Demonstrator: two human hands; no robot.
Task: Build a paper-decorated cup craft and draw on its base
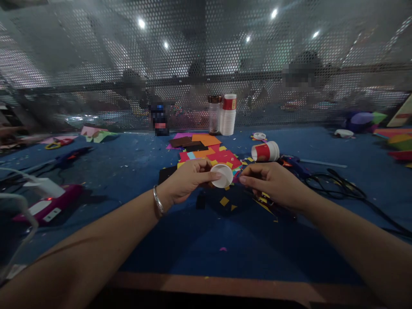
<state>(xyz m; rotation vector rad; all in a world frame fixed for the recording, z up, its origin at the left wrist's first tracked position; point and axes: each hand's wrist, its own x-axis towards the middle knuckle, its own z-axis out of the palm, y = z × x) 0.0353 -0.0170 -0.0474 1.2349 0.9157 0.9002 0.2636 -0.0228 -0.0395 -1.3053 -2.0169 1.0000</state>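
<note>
Left hand grips a white paper cup above a scrap-strewn blue table

Taking the white paper cup (pixel 222 176) as the centre of the dial, with 12 o'clock pointing away from the person, the left hand (pixel 193 178) comes in from 9 o'clock and pinches the cup's side, thumb over the rim and fingers behind. The cup's mouth is turned toward the viewer, and its inside shows plain white. A silver bracelet (pixel 157 201) circles the left wrist.

The right hand (pixel 273 182) is at 3 o'clock, just beside the cup and apart from it. Its thumb and fingertips are drawn close together; whether they hold a small scrap, I cannot tell.

Near 11 o'clock lie overlapping sheets of coloured paper (pixel 222 158). At 12 o'clock, farther off, a lidded clear jar (pixel 214 118) stands beside a tall stack of paper cups (pixel 228 118). Red-and-white paper cups (pixel 265 151) lie nested on their side at 2 o'clock. A glue gun (pixel 298 167), partly hidden by the right hand, lies near 3 o'clock. Yellow scraps (pixel 224 201) are scattered at 6 o'clock, and a magenta power strip (pixel 69 195) sits well apart toward 9 o'clock.
</note>
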